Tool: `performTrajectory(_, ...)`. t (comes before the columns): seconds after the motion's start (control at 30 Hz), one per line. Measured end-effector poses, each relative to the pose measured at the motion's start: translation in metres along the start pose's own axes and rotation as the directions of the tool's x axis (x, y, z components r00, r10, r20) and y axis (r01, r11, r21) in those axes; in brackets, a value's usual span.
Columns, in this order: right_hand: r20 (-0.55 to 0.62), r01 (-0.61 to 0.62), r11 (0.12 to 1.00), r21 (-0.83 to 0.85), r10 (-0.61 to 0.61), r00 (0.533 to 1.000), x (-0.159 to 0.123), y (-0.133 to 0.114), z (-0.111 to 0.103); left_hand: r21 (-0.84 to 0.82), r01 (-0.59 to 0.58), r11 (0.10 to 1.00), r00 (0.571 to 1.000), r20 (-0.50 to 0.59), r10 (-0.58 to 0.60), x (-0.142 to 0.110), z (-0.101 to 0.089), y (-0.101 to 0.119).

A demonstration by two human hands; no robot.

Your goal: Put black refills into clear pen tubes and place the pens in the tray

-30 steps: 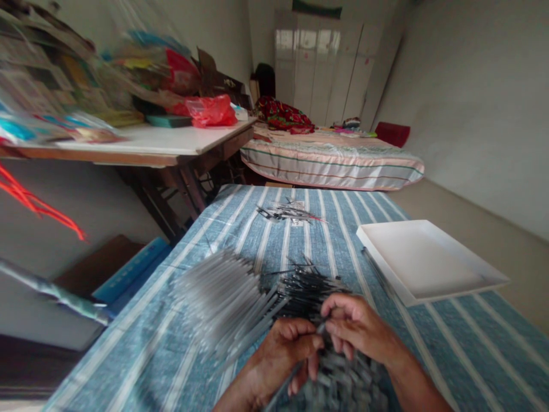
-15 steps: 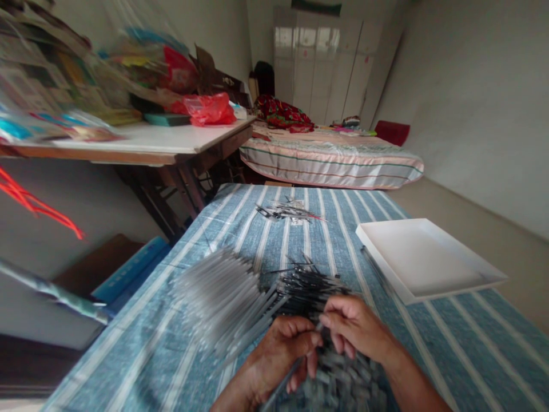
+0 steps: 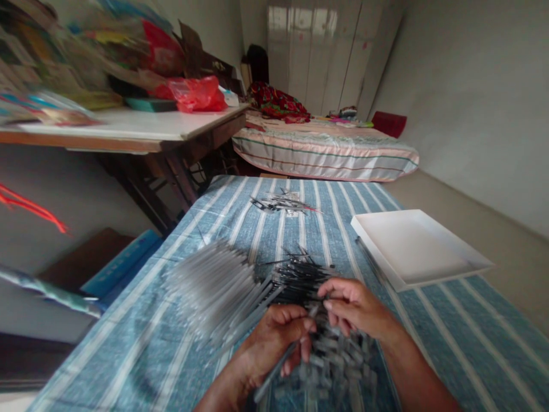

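My left hand [image 3: 281, 337] is closed around a slim grey pen [image 3: 277, 372], which slants up to the right with its end poking out past the thumb. Close by that end, my right hand [image 3: 358, 306] has its thumb and forefinger apart, and nothing shows between them. A large bundle of similar grey pens [image 3: 214, 286] lies to the left of my hands. Just beyond my fingers is a heap of thin black sticks [image 3: 302, 277], perhaps refills. Below my hands spreads a pile of small grey pieces [image 3: 338, 366], possibly caps, partly hidden by the hands.
A shallow white box lid [image 3: 422, 246] rests on the striped blue cloth [image 3: 141, 337] at the right. Farther back lies a small bunch of thin dark pieces [image 3: 281, 201]. A white-topped table [image 3: 141, 129] with bags stands at left, and a bed [image 3: 326, 151] behind.
My right thumb and forefinger, earlier pinched at the pen's end, have parted and moved slightly off it. The whole view has shifted a little with my head.
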State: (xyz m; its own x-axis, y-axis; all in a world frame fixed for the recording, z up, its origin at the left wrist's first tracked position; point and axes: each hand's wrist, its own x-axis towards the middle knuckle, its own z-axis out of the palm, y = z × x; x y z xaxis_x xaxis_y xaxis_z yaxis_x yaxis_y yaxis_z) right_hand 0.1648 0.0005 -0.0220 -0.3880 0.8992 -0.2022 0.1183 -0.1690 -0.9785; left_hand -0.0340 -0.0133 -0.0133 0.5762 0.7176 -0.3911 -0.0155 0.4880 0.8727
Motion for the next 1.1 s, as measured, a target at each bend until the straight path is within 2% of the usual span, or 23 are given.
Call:
performTrajectory(0.13,0.024,0.0,0.999,-0.04,0.001,1.0,0.0,0.004,0.004,0.009,-0.004,1.0,1.0,-0.006,0.004,0.0,0.001,0.0)
performTrajectory(0.3,0.025,0.011,1.0,-0.011,-0.011,1.0,-0.001,0.002,0.01,0.044,0.019,0.999,1.0,0.01,-0.02,-0.001,0.002,0.001)
performTrajectory(0.37,-0.016,0.012,1.0,0.018,-0.012,1.0,-0.002,-0.001,0.008,0.062,0.019,0.998,1.0,0.002,-0.019,-0.001,0.003,0.002)
performTrajectory(0.47,-0.174,0.052,0.995,0.09,-0.036,0.984,-0.003,-0.003,-0.004,0.103,0.034,0.994,0.999,-0.017,-0.032,-0.001,0.001,0.005)
performTrajectory(0.53,-0.321,0.107,0.979,0.175,-0.045,0.946,-0.003,-0.001,-0.016,0.163,0.053,0.985,0.998,-0.039,-0.047,-0.002,-0.002,0.007)
performTrajectory(0.63,-0.537,0.234,0.923,0.306,-0.036,0.843,0.001,0.002,-0.032,0.262,0.039,0.964,0.997,-0.074,-0.02,-0.004,-0.009,0.01)
performTrajectory(0.7,-0.631,0.308,0.884,0.35,-0.021,0.776,0.005,0.003,-0.036,0.283,0.01,0.959,0.994,-0.103,0.02,-0.005,-0.014,0.012)
performTrajectory(0.77,-0.676,0.327,0.875,0.357,0.001,0.737,0.009,0.004,-0.034,0.248,-0.019,0.969,0.986,-0.155,0.059,-0.005,-0.018,0.013)
performTrajectory(0.87,-0.678,0.236,0.937,0.258,0.002,0.735,0.015,0.008,-0.027,0.122,-0.092,0.988,0.962,-0.244,0.12,-0.003,-0.021,0.015)
performTrajectory(1.0,-0.677,0.133,0.991,-0.019,-0.111,0.728,0.015,0.009,-0.011,-0.082,-0.284,0.955,0.904,-0.354,0.239,0.0,-0.017,0.016)
performTrajectory(1.07,-0.599,0.128,0.983,-0.13,-0.18,0.78,0.011,0.003,0.004,-0.173,-0.38,0.909,0.87,-0.401,0.287,0.0,-0.012,0.018)
performTrajectory(1.1,-0.513,0.135,0.975,-0.177,-0.209,0.833,0.008,-0.001,0.014,-0.208,-0.415,0.886,0.856,-0.418,0.303,0.0,-0.009,0.02)
